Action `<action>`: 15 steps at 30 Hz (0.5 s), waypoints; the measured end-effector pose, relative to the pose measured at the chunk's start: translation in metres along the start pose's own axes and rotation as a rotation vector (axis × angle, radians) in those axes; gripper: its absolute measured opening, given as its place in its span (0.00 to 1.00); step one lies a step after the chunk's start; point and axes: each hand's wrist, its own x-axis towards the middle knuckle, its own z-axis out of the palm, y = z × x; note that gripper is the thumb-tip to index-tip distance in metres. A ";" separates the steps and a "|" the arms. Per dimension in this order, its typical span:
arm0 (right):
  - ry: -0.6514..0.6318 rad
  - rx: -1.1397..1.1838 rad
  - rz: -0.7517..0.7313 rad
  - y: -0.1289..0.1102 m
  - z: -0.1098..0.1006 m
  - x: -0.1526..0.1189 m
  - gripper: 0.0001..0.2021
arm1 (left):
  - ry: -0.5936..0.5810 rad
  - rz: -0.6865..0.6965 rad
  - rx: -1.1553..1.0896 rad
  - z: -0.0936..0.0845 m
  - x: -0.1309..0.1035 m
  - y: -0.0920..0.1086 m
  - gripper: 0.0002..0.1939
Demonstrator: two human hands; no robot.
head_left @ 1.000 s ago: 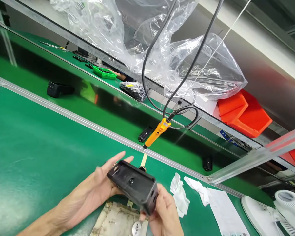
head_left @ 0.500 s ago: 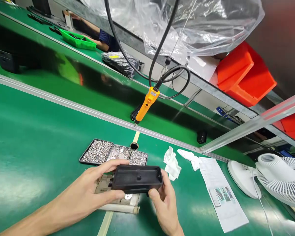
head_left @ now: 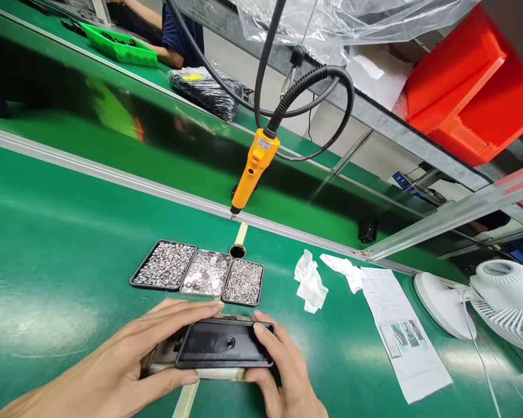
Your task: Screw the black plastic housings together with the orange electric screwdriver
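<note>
A black rectangular plastic housing [head_left: 209, 348], with a recessed face and a small round hole in its middle, lies face up on a worn block-like fixture [head_left: 226, 374] on the bench. My left hand [head_left: 131, 354] is closed about its left end, fingers along the far edge and thumb at the near edge. Round the right end wraps my right hand [head_left: 285, 366], fingertips on the rim and thumb low at the near side. Both hands and the housing hide most of the fixture.
Beyond the hands sit three shallow trays of small metal parts [head_left: 165, 266] and a small dark round cup [head_left: 237, 251]. An orange electric screwdriver [head_left: 255, 165] hangs above. White cloths [head_left: 311, 284], a printed sheet [head_left: 405, 337] and a white fan [head_left: 448, 307] stand rightward. A co-worker's arm [head_left: 169, 55] shows behind.
The housing has come down and toward me onto the fixture, and its recessed face has tipped upward. Both hands moved with it and keep their hold. The camera view has shifted a little.
</note>
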 end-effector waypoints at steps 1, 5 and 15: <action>-0.006 -0.036 -0.014 0.000 0.000 -0.001 0.27 | -0.017 0.006 0.049 0.001 -0.002 -0.004 0.33; -0.031 -0.163 -0.035 0.003 0.001 -0.004 0.27 | -0.085 0.134 0.217 -0.003 -0.006 -0.015 0.38; -0.034 -0.160 -0.142 0.013 0.001 -0.001 0.35 | 0.012 0.236 0.222 0.001 0.003 -0.004 0.30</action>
